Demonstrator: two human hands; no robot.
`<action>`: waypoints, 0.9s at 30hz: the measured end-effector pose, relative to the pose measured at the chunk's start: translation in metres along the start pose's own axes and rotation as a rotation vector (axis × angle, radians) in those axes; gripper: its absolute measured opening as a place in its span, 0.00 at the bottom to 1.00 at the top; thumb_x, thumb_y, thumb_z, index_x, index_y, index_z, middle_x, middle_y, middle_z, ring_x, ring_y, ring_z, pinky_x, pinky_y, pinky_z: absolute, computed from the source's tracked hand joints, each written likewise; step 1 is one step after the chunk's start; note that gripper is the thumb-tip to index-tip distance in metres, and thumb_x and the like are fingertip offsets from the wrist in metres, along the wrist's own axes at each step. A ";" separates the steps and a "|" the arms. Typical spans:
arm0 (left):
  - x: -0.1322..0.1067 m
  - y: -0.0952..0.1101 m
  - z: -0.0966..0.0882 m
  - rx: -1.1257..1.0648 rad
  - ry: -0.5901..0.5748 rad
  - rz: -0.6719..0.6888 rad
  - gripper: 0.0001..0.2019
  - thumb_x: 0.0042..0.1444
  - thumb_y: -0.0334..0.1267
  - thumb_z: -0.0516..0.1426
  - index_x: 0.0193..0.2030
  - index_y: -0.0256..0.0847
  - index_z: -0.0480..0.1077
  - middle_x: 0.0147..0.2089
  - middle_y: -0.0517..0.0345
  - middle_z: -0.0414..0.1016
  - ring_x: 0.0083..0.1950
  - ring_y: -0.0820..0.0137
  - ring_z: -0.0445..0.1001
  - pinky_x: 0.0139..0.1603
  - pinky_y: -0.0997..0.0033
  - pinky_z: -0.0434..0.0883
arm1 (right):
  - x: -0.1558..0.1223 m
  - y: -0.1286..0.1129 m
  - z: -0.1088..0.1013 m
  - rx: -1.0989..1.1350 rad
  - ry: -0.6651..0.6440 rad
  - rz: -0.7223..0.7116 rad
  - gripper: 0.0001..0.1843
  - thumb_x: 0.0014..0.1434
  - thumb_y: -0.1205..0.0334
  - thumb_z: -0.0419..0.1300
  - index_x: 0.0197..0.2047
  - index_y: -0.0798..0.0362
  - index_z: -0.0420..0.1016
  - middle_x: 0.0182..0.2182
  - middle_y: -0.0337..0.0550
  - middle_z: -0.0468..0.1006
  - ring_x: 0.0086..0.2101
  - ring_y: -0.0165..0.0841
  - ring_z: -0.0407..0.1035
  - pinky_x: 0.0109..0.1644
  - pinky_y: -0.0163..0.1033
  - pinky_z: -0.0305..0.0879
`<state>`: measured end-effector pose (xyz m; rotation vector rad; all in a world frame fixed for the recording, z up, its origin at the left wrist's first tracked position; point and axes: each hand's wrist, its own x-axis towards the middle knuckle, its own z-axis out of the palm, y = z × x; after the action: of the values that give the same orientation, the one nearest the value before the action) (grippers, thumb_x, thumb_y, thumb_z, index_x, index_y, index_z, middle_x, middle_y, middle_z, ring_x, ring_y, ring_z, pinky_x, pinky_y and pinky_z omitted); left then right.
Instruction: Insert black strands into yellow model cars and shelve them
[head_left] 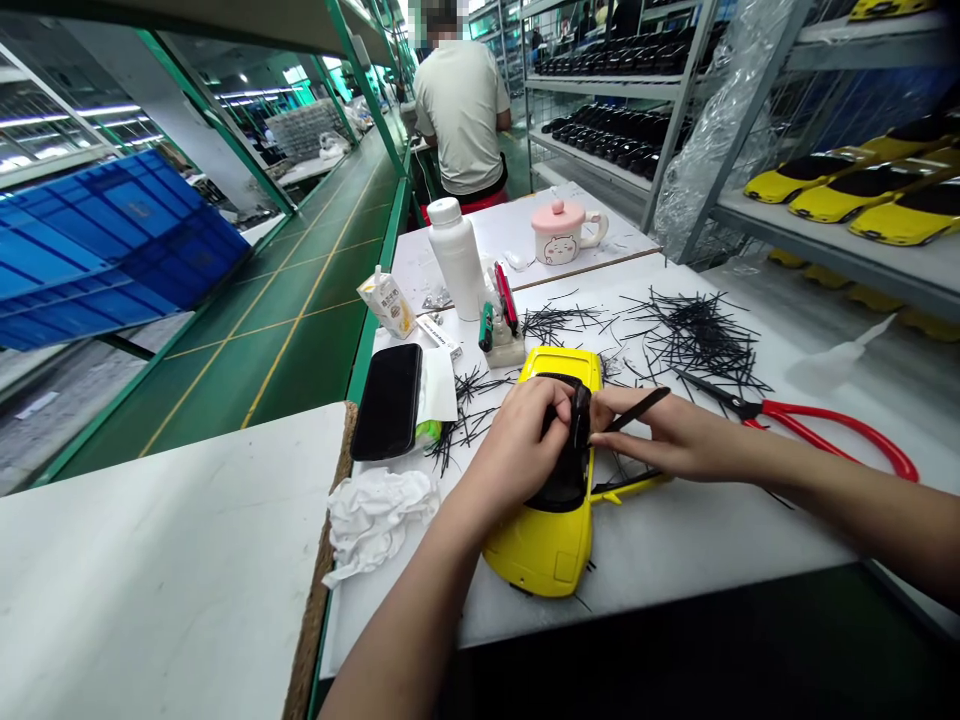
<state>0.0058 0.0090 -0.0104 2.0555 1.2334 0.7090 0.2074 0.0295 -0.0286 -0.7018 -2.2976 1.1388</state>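
Observation:
A yellow model car [536,552] lies on the white tabletop, its yellow door [626,488] swung out on the right side. Over its dark cabin my left hand [525,430] is closed, thumb and fingers curled against a small black part [580,418]; the fingertips are partly hidden. My right hand [660,435] comes in from the right and pinches a slim dark tool [639,408] that looks like tweezers. Its fingertips are at the car's open door side, close to the black part. Red-handled scissors [832,425] lie to the right of this hand.
Loose black strips [701,335] are scattered behind the car. A phone [386,400], crumpled tissue [379,515], white bottle [457,260], drink carton [388,300] and lidded mug [561,232] stand or lie around. Shelves [840,240] hold yellow cars. A person [461,115] sits ahead.

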 end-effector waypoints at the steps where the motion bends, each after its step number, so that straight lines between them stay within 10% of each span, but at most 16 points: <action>1: 0.000 0.000 0.000 0.000 0.000 0.003 0.07 0.59 0.27 0.49 0.33 0.44 0.59 0.48 0.55 0.72 0.53 0.65 0.69 0.54 0.64 0.64 | 0.000 0.000 -0.002 0.027 0.016 -0.001 0.06 0.64 0.60 0.54 0.35 0.52 0.67 0.30 0.40 0.70 0.33 0.33 0.65 0.38 0.39 0.63; 6: 0.000 0.000 0.000 -0.003 -0.006 0.005 0.07 0.59 0.27 0.50 0.32 0.44 0.58 0.47 0.55 0.72 0.53 0.65 0.68 0.53 0.64 0.64 | -0.004 0.000 -0.016 0.164 0.237 -0.055 0.05 0.63 0.61 0.57 0.34 0.49 0.67 0.31 0.38 0.69 0.35 0.34 0.66 0.41 0.41 0.65; 27: 0.000 -0.001 0.001 -0.028 0.010 -0.006 0.07 0.60 0.28 0.49 0.33 0.43 0.58 0.45 0.57 0.71 0.52 0.66 0.68 0.53 0.65 0.63 | 0.001 0.011 -0.002 0.083 0.063 -0.025 0.03 0.62 0.63 0.58 0.36 0.53 0.70 0.31 0.39 0.73 0.35 0.31 0.68 0.43 0.37 0.63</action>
<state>0.0060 0.0086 -0.0123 2.0272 1.2286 0.7303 0.2107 0.0370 -0.0368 -0.6658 -2.1881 1.1768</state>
